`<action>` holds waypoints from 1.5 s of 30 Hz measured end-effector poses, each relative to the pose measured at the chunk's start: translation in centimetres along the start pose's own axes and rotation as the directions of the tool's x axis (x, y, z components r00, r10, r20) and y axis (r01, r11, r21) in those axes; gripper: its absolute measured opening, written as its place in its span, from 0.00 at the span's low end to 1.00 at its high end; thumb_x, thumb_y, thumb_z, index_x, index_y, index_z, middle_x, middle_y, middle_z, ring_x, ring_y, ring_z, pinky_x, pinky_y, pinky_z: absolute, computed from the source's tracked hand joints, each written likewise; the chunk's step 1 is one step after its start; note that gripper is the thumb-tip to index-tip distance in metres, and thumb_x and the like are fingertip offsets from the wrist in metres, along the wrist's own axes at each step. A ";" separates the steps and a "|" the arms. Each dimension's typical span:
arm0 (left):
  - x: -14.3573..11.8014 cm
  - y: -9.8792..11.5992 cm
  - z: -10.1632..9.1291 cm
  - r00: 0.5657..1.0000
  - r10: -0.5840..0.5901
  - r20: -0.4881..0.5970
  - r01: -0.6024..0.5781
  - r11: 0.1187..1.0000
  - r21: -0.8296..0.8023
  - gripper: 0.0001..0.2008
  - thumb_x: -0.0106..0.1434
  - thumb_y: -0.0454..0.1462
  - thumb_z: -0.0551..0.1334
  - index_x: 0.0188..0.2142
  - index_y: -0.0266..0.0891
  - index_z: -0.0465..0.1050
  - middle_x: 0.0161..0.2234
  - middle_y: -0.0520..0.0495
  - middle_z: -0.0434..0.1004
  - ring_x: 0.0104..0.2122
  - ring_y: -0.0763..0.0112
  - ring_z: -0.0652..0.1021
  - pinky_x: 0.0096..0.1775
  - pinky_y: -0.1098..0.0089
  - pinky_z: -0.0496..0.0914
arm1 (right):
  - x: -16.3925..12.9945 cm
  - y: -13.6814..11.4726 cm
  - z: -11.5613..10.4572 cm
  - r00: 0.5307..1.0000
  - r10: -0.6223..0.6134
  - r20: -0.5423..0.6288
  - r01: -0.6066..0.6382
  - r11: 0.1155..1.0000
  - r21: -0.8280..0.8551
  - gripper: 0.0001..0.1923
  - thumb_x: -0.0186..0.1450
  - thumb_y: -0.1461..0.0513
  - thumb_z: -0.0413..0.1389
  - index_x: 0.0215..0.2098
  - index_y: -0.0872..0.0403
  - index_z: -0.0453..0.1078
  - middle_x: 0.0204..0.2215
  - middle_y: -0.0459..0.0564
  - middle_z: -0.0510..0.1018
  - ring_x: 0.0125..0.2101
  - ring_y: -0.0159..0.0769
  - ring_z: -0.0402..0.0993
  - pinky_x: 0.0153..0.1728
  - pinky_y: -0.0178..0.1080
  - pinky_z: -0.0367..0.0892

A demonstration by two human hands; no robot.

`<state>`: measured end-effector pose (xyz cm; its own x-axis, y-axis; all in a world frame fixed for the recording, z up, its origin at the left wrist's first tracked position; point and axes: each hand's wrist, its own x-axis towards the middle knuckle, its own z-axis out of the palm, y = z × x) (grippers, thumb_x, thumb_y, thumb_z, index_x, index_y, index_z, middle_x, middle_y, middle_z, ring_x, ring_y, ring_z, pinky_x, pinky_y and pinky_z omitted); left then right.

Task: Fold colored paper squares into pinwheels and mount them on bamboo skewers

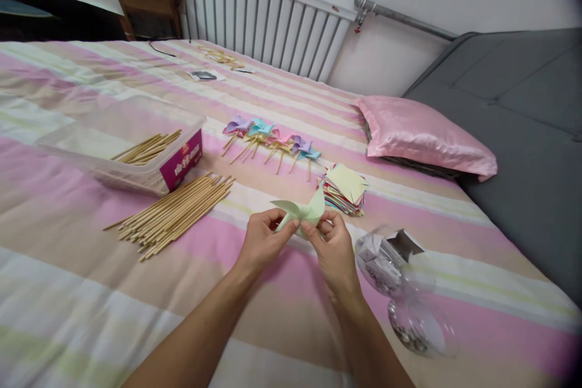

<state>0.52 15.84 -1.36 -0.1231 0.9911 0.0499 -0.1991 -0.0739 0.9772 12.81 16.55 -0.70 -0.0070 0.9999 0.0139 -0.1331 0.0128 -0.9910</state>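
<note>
Filling most of the view, a striped bed (82, 291) is backed at the right by a grey headboard (509, 91) and bordered at the far side by a radiator (259, 15). Against the headboard a pink pillow (422, 133) is placed. At the left a clear box (183, 157) with a purple label is seen, sticks lying inside it; just beside it a larger pile of sticks (177, 215) is spread on the cover. Beyond, pastel pinwheels (282, 138) on sticks are laid in a row. At the right two clear dishes (448, 342) are set close together, small metal pieces held in both. Nearer the middle, a stack of paper (346, 185) is topped by a pale yellow sheet. Above the bed, just short of the stack, the green paper (309, 213) is held — its blades curled — pinched between thumb and fingers by both the left hand (264, 236) and the right hand (336, 245), the thumb tips brought close together at its centre.
</note>
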 end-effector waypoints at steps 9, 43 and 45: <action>-0.1 0.4 0.1 0.998 0.051 -0.023 -0.048 0.993 0.107 0.08 0.52 0.36 0.64 0.21 0.35 0.71 0.19 0.55 0.68 0.21 0.78 0.66 0.25 0.76 0.59 | 0.3 -0.2 -0.1 0.992 -0.019 0.122 0.026 0.998 -0.050 0.12 0.57 0.58 0.59 0.37 0.56 0.73 0.35 0.51 0.79 0.39 0.39 0.73 0.44 0.41 0.66; -0.4 -0.2 0.7 0.987 0.088 -0.132 -0.067 0.986 0.153 0.07 0.50 0.36 0.65 0.20 0.34 0.71 0.18 0.53 0.70 0.20 0.77 0.68 0.23 0.76 0.61 | 0.4 0.2 -0.1 0.992 0.027 0.123 -0.031 0.999 0.035 0.13 0.55 0.57 0.61 0.36 0.55 0.73 0.35 0.49 0.80 0.37 0.37 0.74 0.43 0.39 0.65; -0.4 -0.1 0.7 0.987 0.086 -0.136 -0.066 0.987 0.147 0.08 0.50 0.36 0.65 0.19 0.34 0.71 0.17 0.54 0.69 0.19 0.78 0.67 0.22 0.77 0.61 | 0.4 0.2 -0.1 0.991 0.031 0.129 -0.036 0.999 0.040 0.13 0.55 0.57 0.61 0.36 0.55 0.73 0.35 0.49 0.80 0.37 0.36 0.74 0.42 0.38 0.66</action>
<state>1.30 15.53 -1.35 -0.2704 0.9569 0.1056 -0.0458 -0.1223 0.9914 12.86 16.98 -0.87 -0.1393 0.9902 0.0007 -0.1725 -0.0236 -0.9847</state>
